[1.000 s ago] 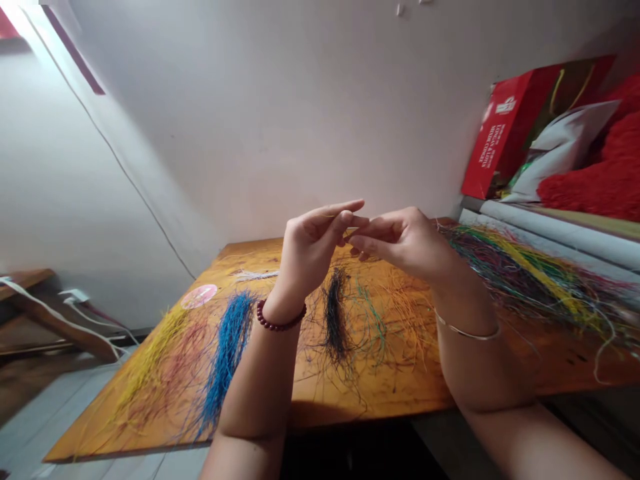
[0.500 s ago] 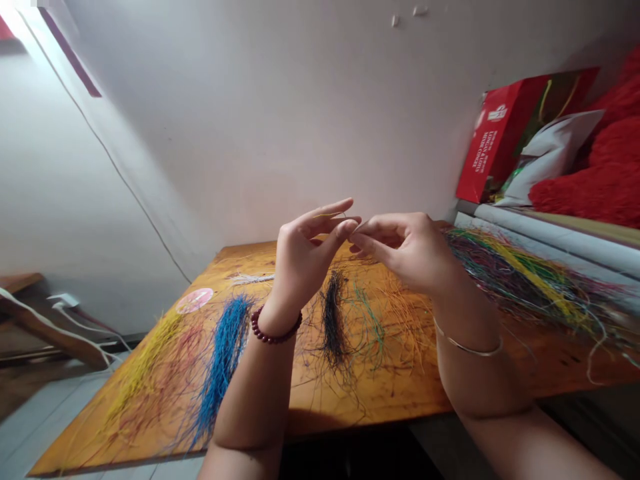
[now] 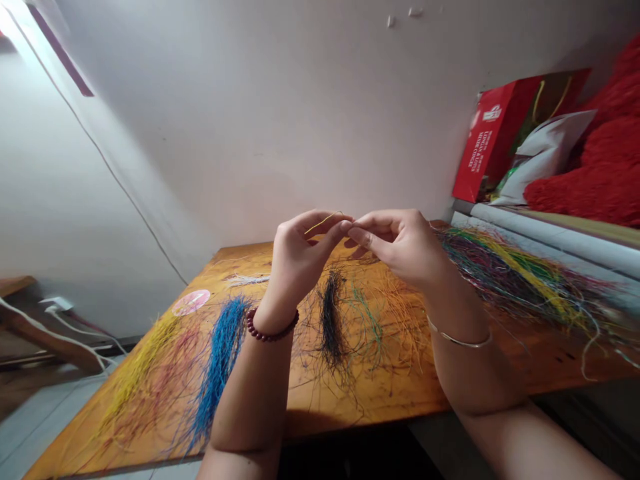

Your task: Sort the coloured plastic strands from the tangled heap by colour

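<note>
Head view, hands together! The left hand [image 3: 297, 267] pinched a thin yellow fibre strand [image 3: 325, 223], right against the right hand [image 3: 395, 247]; light, springy stuff, best gripped near its tip.

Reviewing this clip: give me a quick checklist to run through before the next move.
Left hand and right hand lifted above the wooden table: ok.
Thin yellow strand pinched at the fingertips: cannot tell, fingers hide its end.
Blue fibre bundle lying apart from black fibre bundle: ok.
Mixed-colour fibre heap separated by colour: not ok, colours tangled.
Orange strands gathered into a tight bundle: not ok, loosely spread.
</note>
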Demonstrator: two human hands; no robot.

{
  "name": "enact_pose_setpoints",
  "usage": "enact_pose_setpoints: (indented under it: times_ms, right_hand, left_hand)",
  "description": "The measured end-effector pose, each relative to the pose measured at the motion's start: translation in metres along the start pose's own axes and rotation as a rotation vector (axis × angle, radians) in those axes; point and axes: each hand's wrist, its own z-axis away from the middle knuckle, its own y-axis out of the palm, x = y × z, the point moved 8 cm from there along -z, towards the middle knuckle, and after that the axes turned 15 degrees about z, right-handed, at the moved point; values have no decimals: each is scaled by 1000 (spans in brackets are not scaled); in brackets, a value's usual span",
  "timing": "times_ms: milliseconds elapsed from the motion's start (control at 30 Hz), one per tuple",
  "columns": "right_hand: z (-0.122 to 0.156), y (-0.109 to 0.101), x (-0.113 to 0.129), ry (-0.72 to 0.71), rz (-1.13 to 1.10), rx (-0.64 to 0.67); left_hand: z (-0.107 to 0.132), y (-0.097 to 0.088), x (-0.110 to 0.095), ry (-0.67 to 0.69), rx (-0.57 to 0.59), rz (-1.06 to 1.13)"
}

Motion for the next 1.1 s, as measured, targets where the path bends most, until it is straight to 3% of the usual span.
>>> enact_pose_setpoints:
  times_ms: [167,433,667,1100]
  right_hand:
    - [-2,3,0,16,-23,51]
    - [-2,13,-7,72,-93,244]
    - [-3,19,-8,96,-138,331]
    - [-2,34,-19,139,-194,394]
  left_hand:
    - [0,0,-3,-11,-9,16]
    - [0,-5,-4,-38,-76,74]
    - [2,-14,-13,36,-177,64]
    - [6,-28,-4,-172,-327,253]
